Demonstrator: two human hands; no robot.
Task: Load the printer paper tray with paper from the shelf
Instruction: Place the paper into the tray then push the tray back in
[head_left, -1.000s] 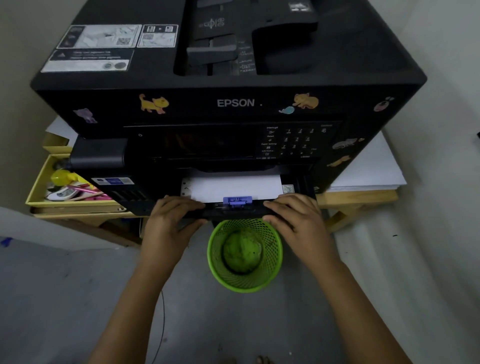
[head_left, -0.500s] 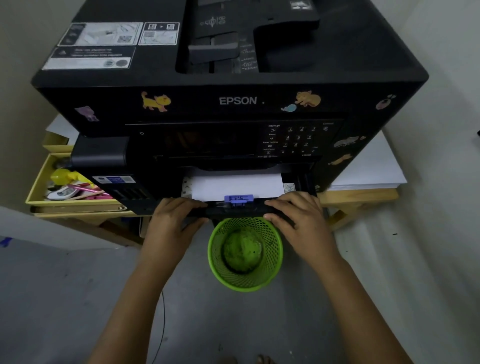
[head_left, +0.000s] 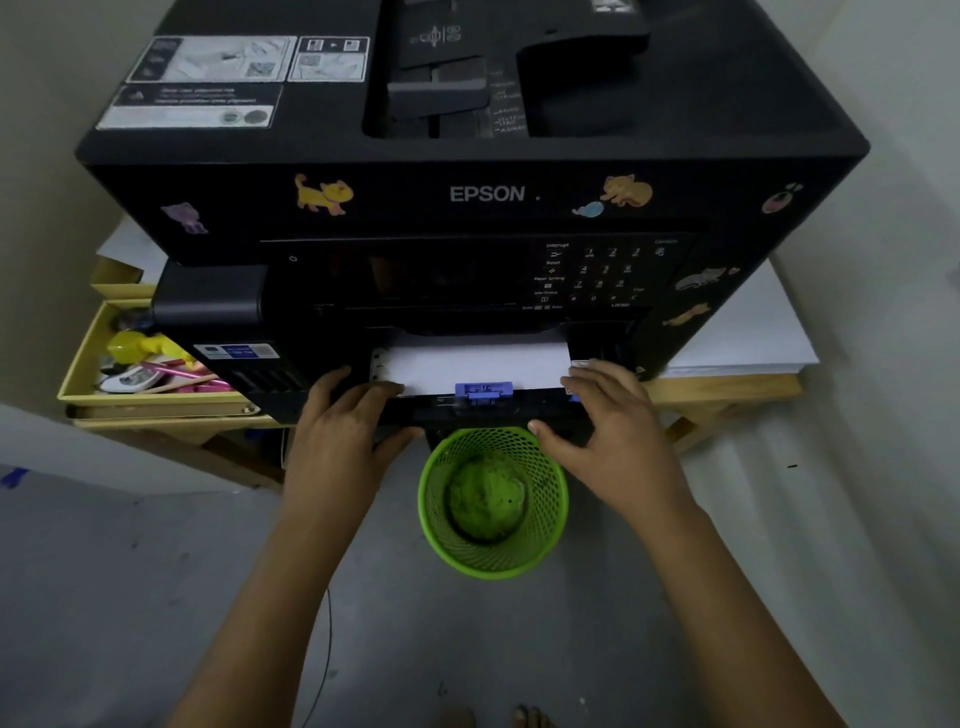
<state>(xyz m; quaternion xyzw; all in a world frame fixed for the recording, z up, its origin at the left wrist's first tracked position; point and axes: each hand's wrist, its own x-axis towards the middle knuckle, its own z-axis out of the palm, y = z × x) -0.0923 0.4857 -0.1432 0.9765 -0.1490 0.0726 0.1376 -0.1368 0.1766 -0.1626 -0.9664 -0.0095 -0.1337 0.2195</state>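
Hands on paper tray (head_left: 519, 410), left hand (head_left: 343, 431) and right hand (head_left: 613, 421) each gripping its front edge with curled fingers, paper (head_left: 478, 364) loaded inside printer (head_left: 467, 208).

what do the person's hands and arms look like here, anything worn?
Both are bare: the left hand and right hand show no gloves, rings or watch, and both forearms are uncovered down to the frame edge, with no sleeves in view. Nails look short and unpainted. No markings or cables on either arm.
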